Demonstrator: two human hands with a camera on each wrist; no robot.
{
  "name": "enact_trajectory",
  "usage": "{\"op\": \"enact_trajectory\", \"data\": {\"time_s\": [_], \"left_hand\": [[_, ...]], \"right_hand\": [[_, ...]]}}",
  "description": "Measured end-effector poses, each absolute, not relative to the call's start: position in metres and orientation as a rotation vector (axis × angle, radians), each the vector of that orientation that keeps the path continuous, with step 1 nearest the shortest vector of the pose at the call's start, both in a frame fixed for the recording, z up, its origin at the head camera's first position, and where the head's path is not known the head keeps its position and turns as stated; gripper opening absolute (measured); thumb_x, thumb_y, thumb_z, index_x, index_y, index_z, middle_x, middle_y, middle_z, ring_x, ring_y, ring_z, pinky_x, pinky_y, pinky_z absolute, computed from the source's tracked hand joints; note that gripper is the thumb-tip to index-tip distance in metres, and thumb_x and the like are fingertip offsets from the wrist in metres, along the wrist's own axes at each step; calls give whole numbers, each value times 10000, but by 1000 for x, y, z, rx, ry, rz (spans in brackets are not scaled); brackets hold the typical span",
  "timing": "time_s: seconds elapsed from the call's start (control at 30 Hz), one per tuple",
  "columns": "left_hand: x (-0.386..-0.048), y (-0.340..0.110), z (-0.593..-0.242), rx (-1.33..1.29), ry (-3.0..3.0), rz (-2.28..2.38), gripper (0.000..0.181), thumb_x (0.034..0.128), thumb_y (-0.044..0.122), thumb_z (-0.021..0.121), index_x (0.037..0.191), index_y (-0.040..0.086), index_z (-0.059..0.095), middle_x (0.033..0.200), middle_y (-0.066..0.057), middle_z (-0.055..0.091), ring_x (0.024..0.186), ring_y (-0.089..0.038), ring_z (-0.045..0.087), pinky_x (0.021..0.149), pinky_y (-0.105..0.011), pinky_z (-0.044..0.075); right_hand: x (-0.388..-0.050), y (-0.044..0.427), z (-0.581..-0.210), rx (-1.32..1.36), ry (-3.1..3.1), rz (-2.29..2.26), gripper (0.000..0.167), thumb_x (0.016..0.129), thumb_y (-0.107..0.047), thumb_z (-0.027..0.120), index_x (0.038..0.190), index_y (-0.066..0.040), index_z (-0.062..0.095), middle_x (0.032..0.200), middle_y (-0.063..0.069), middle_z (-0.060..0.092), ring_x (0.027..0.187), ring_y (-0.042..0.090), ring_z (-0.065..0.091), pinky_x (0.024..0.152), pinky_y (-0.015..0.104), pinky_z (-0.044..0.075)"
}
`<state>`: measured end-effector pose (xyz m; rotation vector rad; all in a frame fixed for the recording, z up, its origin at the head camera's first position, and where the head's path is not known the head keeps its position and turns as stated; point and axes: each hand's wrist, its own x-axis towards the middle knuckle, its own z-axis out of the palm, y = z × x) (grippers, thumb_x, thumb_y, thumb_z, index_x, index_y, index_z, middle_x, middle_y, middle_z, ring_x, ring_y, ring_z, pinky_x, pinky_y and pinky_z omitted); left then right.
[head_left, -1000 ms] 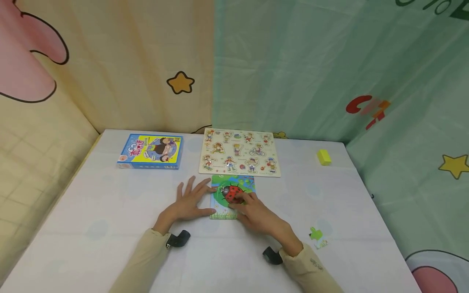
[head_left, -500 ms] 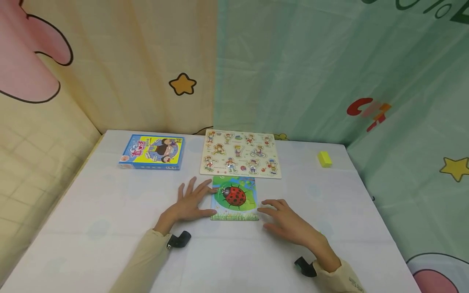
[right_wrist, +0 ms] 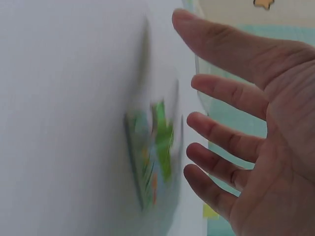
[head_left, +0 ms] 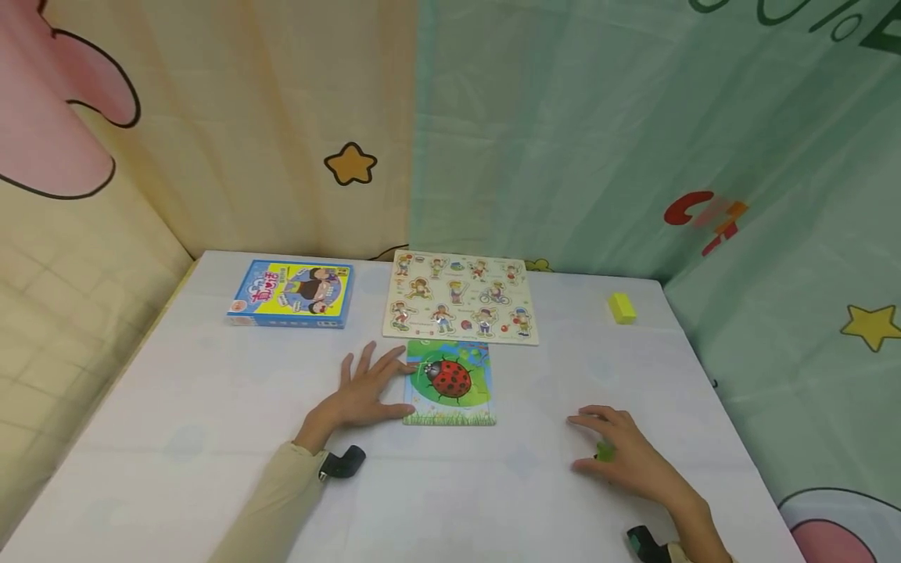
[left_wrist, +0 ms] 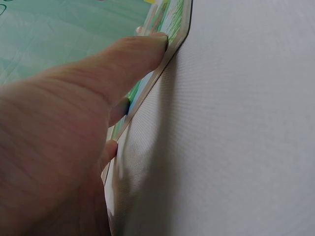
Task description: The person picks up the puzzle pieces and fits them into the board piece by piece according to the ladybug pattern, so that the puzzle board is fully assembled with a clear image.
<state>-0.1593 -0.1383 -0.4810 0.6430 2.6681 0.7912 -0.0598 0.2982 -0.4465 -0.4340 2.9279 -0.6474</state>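
A square ladybug jigsaw puzzle point(head_left: 450, 383) lies flat on the table in the head view. My left hand point(head_left: 357, 397) rests at its left edge, fingers spread; in the left wrist view the thumb point(left_wrist: 142, 49) touches the board's rim. Off to the right, my right hand point(head_left: 626, 453) hovers over loose green and pale blue jigsaw pieces point(right_wrist: 165, 147), its fingers apart and holding nothing. In the head view the hand covers most of them, with only a bit of green point(head_left: 604, 452) showing. Blur in the right wrist view leaves their exact number unclear.
Behind the ladybug puzzle lies a cream board with cartoon children point(head_left: 459, 297). A blue and yellow box point(head_left: 291, 293) stands at the back left. A yellow block point(head_left: 622, 308) sits at the back right. Curtains point(head_left: 535, 156) hang behind the white table point(head_left: 436, 500).
My right hand has left the ladybug puzzle and moved right, to the loose jigsaw pieces. The left hand has stayed at the puzzle's left edge.
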Motion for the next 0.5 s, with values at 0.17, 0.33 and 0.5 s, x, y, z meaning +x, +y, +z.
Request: {"op": "enact_trajectory", "data": {"time_s": [0.17, 0.33, 0.5], "left_hand": [[-159, -137, -477, 639, 2663, 803, 683, 874, 490, 726, 1457, 211, 502, 1680, -82, 175, 1517, -487, -77, 1147, -712, -106], [-160, -137, -478, 639, 2667, 800, 674, 874, 492, 725, 1448, 214, 506, 1680, -84, 176, 1517, -488, -73, 1147, -713, -104], [-160, -138, -481, 640, 2669, 790, 667, 874, 504, 722, 1442, 226, 509, 1680, -82, 177, 1518, -486, -73, 1146, -713, -100]], "right_hand": [[-56, 325, -452, -443, 2949, -630, 629, 746, -508, 839, 1280, -215, 682, 1298, 13, 575, 1178, 267, 508, 926, 502, 487], [-54, 347, -459, -572, 2894, -738, 629, 754, -470, 838, 1311, -238, 659, 1348, -3, 538, 1229, 150, 447, 947, 348, 464], [-54, 363, -465, -641, 2735, -906, 567, 825, -358, 808, 1348, -232, 628, 1422, 32, 472, 1297, -54, 323, 969, 129, 357]]}}
